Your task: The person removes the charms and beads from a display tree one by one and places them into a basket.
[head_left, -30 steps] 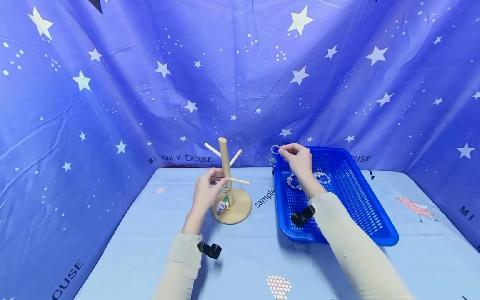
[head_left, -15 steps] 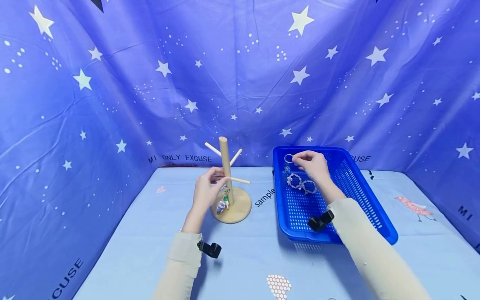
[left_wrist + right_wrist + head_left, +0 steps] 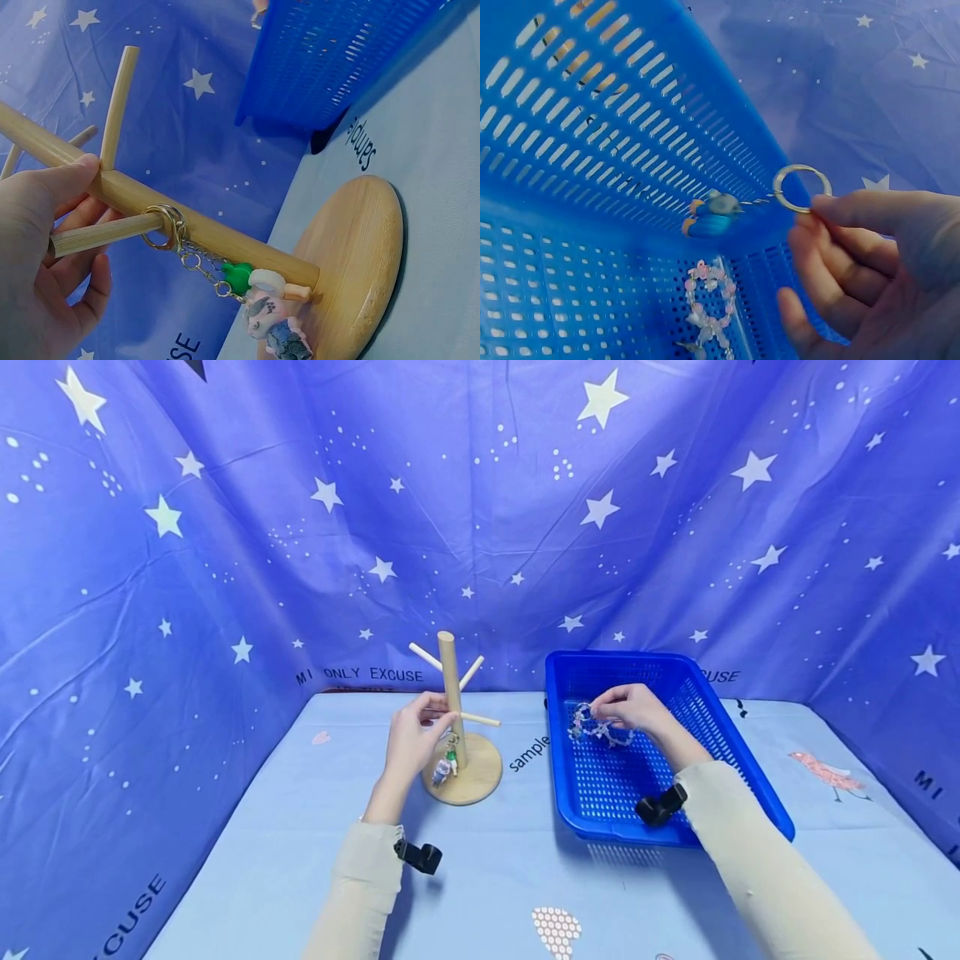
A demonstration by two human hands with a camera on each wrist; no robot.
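My left hand (image 3: 414, 733) grips the post of a wooden peg stand (image 3: 232, 241), thumb on the near side and fingers behind it. From a low peg in the left wrist view hang keychains, one with a green bead and a small figure in blue (image 3: 279, 322). My right hand (image 3: 633, 708) is inside the blue basket (image 3: 558, 777). Between thumb and fingers it pinches the metal ring of a keychain (image 3: 711, 216) with a blue and grey figure, dangling above the basket floor. Pink and clear beaded bracelets (image 3: 709, 296) lie beneath it.
The basket stands right of the peg stand on a light blue printed cloth (image 3: 480, 860). Behind and at both sides hangs a purple-blue curtain (image 3: 450, 510) with stars. Black cameras are strapped to both wrists.
My right hand has moved right and down, from the basket's far left rim to over the bracelets, with the keychain in its fingers. The left hand stays on the stand.
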